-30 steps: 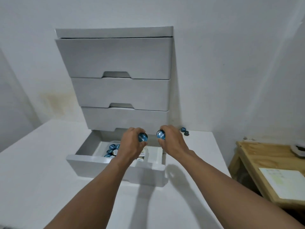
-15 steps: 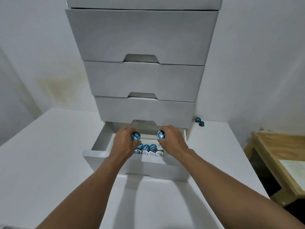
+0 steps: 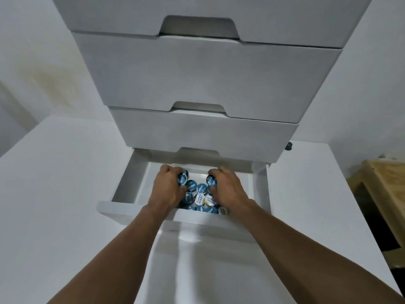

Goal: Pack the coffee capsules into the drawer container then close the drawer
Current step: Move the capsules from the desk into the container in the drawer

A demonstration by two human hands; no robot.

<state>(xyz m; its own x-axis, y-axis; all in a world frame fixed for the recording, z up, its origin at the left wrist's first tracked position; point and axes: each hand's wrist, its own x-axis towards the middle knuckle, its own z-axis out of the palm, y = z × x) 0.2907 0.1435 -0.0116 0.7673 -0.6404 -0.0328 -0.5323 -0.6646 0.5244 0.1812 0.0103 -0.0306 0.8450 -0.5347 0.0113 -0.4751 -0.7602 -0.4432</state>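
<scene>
Both hands reach into the open bottom drawer, presumably so each capsule can be set down among the others rather than dropped. The left hand is curled closed around a blue capsule at about 11 o'clock of the pile; the right hand likewise pinches another capsule at 1 o'clock. The packed capsules lie jumbled against the drawer's front, mostly blue foil lids with white lettering, one pale yellow. A couple of stray capsules sit on the white table at 2 o'clock, beside the cabinet.
</scene>
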